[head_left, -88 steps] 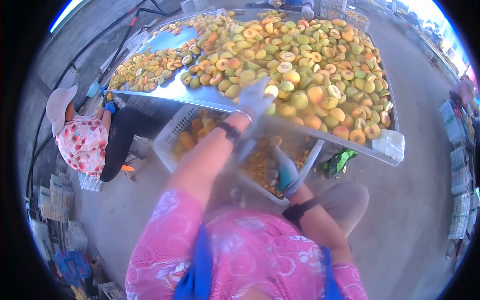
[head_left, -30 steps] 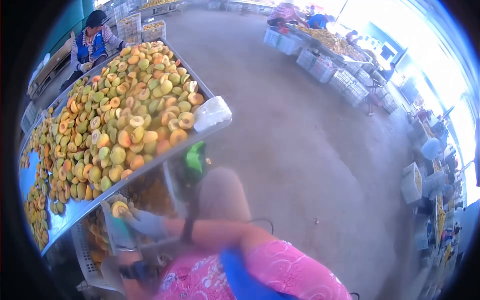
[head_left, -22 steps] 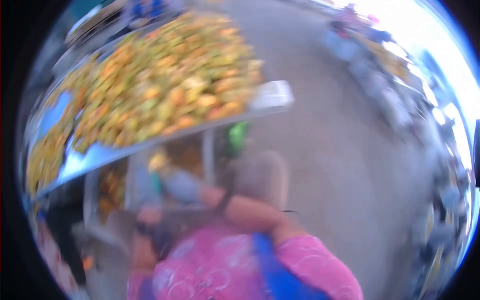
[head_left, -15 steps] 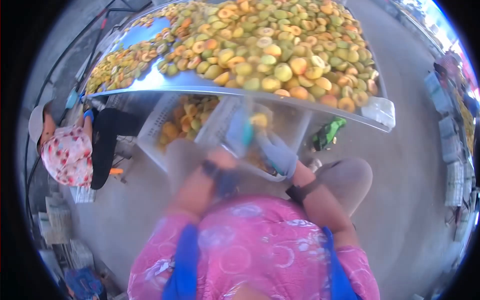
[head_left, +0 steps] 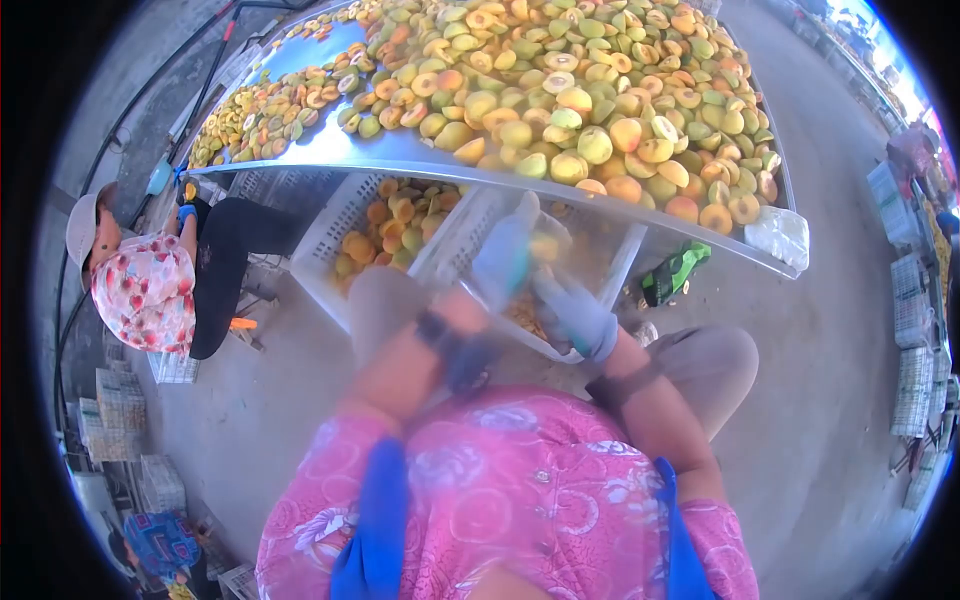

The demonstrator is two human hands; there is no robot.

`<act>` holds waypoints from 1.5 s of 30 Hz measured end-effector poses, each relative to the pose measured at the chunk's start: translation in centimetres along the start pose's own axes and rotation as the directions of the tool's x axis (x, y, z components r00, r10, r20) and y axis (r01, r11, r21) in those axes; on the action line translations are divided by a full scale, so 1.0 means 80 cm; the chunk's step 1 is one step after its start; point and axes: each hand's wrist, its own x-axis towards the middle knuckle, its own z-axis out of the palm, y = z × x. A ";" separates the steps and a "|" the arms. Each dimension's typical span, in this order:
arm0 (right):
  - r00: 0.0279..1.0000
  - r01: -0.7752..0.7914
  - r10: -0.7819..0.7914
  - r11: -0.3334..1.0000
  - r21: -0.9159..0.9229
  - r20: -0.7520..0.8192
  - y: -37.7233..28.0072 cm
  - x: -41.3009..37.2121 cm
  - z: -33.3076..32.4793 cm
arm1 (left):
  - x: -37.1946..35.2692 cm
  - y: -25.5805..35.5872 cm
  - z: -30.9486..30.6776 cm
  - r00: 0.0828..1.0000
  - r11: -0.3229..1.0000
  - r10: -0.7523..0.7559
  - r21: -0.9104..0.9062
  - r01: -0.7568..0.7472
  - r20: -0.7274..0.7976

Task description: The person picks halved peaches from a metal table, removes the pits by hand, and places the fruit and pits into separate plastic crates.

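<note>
My left hand (head_left: pixel 502 258), in a pale glove with teal on the palm side, is raised over a white crate, its fingers closed about a yellow peach (head_left: pixel 545 248). Motion blurs the fruit. Close below and to its right is my right hand (head_left: pixel 577 312), gloved too, with fingers bent together and tips right at the peach. I cannot tell whether a small tool is in those fingers. Under both hands the white crate (head_left: pixel 440 240) has some fruit pieces at its bottom. Just beyond, a metal table (head_left: pixel 400 165) carries a heap of halved peaches (head_left: pixel 600 110).
Left of my knees stands a crate of peach pieces (head_left: pixel 385 235). A green and black bag (head_left: pixel 675 272) lies on the floor at right. A clear plastic-wrapped block (head_left: pixel 778 238) sits on the table corner. Another person (head_left: pixel 145 285) sits at left; stacked crates (head_left: pixel 912 310) line the right.
My left hand has moved up and right, its fingers now at the peach. My right hand has shifted slightly right and down. The view has turned a little.
</note>
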 end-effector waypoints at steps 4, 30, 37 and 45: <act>0.999 -0.020 0.019 0.999 -0.042 -0.036 0.015 0.011 -0.002 | -0.007 0.008 -0.004 0.998 0.963 0.006 0.269 -0.022 0.059; 0.927 -0.232 0.177 0.963 0.134 0.331 0.022 0.005 -0.014 | -0.031 0.005 -0.017 0.999 0.995 -0.040 0.096 0.036 0.034; 0.902 -0.276 0.206 0.951 0.142 0.379 0.031 0.008 -0.016 | -0.022 0.000 -0.037 0.961 0.967 -0.117 0.249 0.052 0.251; 0.769 -0.413 0.093 0.827 0.381 0.632 0.040 0.028 -0.018 | -0.008 -0.056 -0.065 0.947 0.893 -0.194 -0.353 0.279 0.258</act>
